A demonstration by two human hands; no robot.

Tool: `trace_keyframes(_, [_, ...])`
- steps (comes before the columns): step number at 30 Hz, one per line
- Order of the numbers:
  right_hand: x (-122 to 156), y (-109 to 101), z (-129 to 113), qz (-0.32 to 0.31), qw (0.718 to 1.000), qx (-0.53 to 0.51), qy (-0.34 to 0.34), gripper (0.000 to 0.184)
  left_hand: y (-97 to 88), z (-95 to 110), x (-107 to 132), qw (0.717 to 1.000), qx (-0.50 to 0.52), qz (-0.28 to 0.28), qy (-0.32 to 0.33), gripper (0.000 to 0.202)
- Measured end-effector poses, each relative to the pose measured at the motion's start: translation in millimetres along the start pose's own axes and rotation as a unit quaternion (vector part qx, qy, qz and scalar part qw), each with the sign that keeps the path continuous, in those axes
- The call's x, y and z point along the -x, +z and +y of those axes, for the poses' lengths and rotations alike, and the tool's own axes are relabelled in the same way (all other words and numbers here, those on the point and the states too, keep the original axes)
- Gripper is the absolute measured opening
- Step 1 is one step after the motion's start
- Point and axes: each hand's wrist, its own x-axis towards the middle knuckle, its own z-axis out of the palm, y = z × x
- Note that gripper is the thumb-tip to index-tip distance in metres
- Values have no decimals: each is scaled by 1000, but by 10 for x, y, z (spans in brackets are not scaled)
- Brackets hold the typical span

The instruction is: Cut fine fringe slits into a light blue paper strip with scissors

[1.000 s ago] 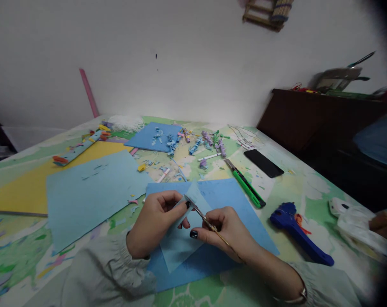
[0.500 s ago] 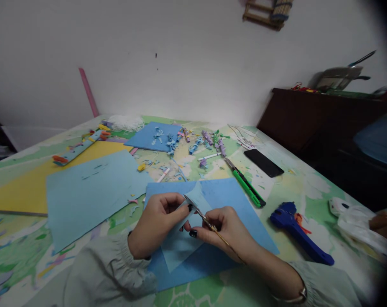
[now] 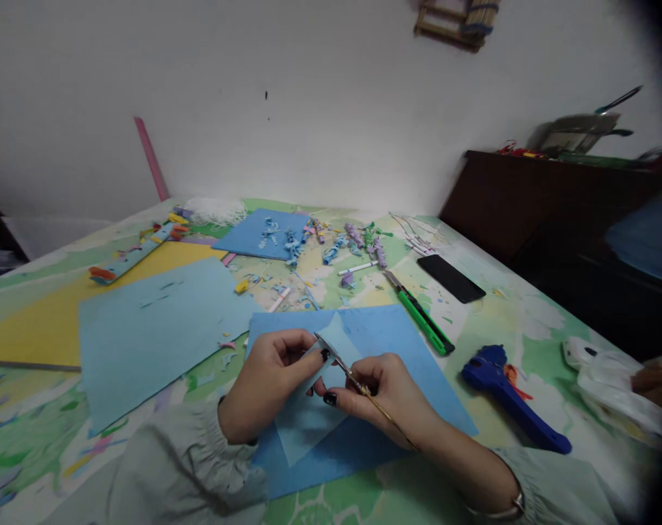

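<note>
In the head view, your left hand [image 3: 265,379] pinched a pale-blue strip [image 3: 313,363] over the dark blue sheet [image 3: 402,343], and your right hand [image 3: 391,394] gripped a thin metal-tipped tool [image 3: 346,370] against it. Paper curls [image 3: 331,248] lay beyond that sheet; the strip itself looked barely worked.

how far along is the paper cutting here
Done: curled paper pieces lie at the far side of the table. In hand: left hand pinches a pale blue strip; right hand holds small scissors at it. Left: the pale blue sheet and yellow sheet look mostly whole.
</note>
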Motion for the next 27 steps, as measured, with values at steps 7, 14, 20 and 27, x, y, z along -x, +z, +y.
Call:
trace_keyframes(7, [24,-11,-17,-29,998,-56,-6,42,5,8,-3,1000,-2,6,-3,12])
trace_keyframes(14, [28,-50,-4,-54,995,-80,-16,40,-16,3,2,999,-24,29,2,14])
trace_keyframes(20, [26,-51,-4,-52,995,-81,-20,40,-19,-2,4,999,-24,39,8,13])
trace_keyframes(27, [33,-58,-3,-52,995,-79,-25,37,-1,28,4,998,-33,44,10,12])
